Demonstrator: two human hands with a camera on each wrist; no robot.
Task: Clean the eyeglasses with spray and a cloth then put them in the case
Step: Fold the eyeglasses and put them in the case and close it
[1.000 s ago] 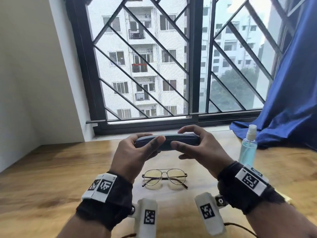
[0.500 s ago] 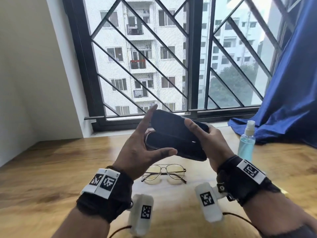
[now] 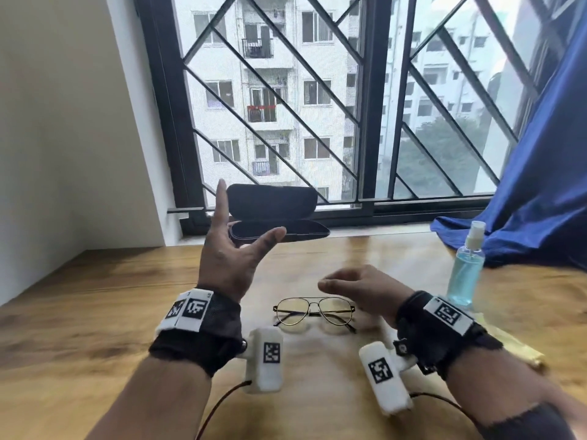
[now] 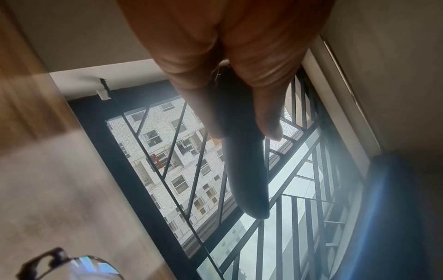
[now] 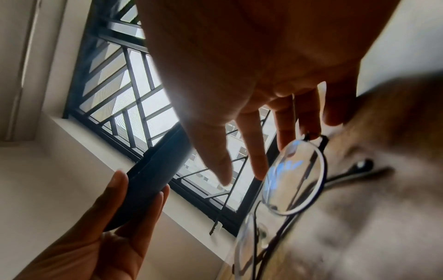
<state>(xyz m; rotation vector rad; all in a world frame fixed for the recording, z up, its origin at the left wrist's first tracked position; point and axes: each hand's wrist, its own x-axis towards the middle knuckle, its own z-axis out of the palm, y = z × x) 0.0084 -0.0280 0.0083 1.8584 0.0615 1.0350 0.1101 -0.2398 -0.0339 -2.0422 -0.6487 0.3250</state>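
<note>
The dark eyeglass case is open with its lid up, held in the air near the window. My left hand grips its left end, thumb in front and index finger pointing up beside the lid. In the right wrist view, thumb and fingers cup the case. The thin-framed eyeglasses lie unfolded on the wooden table. My right hand hovers just above their right lens with relaxed fingers, holding nothing. The fingertips are close to a lens. The spray bottle of blue liquid stands at the right.
A blue curtain is heaped on the table's back right corner behind the bottle. A yellowish flat thing shows partly behind my right wrist. The barred window runs along the table's far edge, with a wall at the left.
The case was shut in both hands, then opened. My right hand has let go and dropped over the eyeglasses. My left hand alone holds the open case, farther out.
</note>
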